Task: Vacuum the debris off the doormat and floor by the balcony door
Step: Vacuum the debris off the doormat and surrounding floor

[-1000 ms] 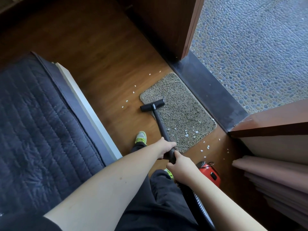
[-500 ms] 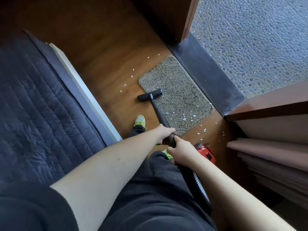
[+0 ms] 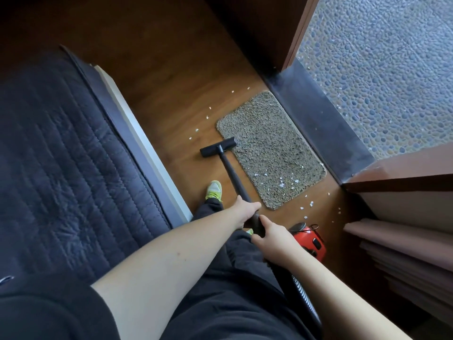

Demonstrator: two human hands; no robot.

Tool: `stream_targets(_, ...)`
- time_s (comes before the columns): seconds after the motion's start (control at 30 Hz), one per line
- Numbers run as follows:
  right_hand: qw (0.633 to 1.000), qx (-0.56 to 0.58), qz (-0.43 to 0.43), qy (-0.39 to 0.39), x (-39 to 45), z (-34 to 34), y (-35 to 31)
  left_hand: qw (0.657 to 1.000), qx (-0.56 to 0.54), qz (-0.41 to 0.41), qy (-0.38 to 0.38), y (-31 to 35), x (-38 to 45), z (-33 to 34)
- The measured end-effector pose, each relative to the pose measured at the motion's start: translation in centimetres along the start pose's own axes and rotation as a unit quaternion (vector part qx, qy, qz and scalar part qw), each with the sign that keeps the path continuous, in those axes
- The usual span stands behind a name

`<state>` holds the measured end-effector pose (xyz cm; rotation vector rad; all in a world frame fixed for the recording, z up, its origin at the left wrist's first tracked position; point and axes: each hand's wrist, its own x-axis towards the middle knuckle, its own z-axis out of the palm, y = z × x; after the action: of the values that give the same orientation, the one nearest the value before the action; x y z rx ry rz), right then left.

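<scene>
Both your left hand [image 3: 246, 212] and right hand [image 3: 269, 233] wrap the wand [image 3: 232, 174]; the nozzle [image 3: 218, 147] straddles the doormat [image 3: 269, 148] edge at centre frame. Push too hard and the mat may bunch, scattering the debris [image 3: 282, 184] lower right.

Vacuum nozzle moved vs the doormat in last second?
Yes. The vacuum nozzle slid sideways off the doormat toward the bed; only its right end still overlaps the doormat's edge.

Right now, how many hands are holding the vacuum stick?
2. The left hand grips the vacuum wand higher up the stick; the right hand grips just behind it, nearer the hose.
</scene>
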<state>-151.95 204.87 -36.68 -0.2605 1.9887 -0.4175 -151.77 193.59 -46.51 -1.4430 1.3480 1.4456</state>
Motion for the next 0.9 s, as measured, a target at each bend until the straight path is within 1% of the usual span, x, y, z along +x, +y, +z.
stream_targets(0.1,1.000,-0.016,-0.013,-0.012,1.2,0.1,-1.3,1.000,-0.023,-0.006,0.009,0.3,0.9,-1.5)
stream_targets(0.17,0.999,-0.032,-0.027,-0.021,2.3,0.3,-2.5,0.999,-0.030,-0.017,0.022,0.2,2.8,-2.8)
stream_targets(0.23,0.998,-0.042,-0.038,-0.026,3.6,0.5,-3.9,0.998,-0.050,-0.032,0.019,0.4,4.5,-4.3)
stream_targets(0.3,0.997,-0.055,-0.043,-0.031,4.9,1.0,-5.4,0.997,-0.059,-0.036,0.020,1.3,3.6,-6.6)
stream_targets(0.57,0.997,-0.065,-0.033,-0.039,9.0,2.5,-10.6,0.998,-0.034,-0.045,0.015,3.0,6.6,-12.2)
stream_targets(0.7,0.997,-0.064,-0.028,-0.034,10.4,2.6,-12.1,0.999,0.000,-0.036,0.023,4.2,7.6,-13.8)
stream_targets(0.9,0.998,-0.050,-0.020,-0.013,11.6,2.2,-13.9,1.000,0.010,-0.019,0.015,6.2,8.6,-15.2)
